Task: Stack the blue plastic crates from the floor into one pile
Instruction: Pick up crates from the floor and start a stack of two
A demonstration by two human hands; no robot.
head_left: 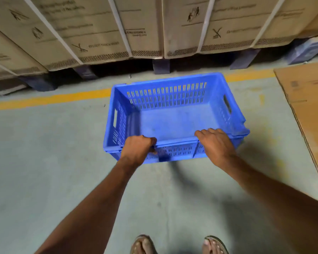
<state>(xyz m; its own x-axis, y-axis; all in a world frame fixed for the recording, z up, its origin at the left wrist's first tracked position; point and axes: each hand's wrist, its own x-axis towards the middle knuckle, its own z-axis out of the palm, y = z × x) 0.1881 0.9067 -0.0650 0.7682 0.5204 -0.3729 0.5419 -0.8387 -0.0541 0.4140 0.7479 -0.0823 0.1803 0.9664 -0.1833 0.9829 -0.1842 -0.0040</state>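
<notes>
A blue plastic crate (173, 121) with slotted walls and a handle hole in each short side is held in front of me, empty, its open top up. My left hand (138, 149) is closed around the near long rim toward the left. My right hand (216, 142) grips the same rim toward the right, fingers hooked over the edge into the crate. A second blue rim line shows along the crate's right and near sides; I cannot tell whether another crate sits under it. No other crates are in sight.
Tall cardboard boxes (103, 30) with white straps stand on dark pallet blocks (161, 66) just beyond the crate. A yellow floor line (50, 99) runs across the grey concrete. A flat cardboard sheet (308, 110) lies at the right. My sandalled feet (178, 244) are at the bottom.
</notes>
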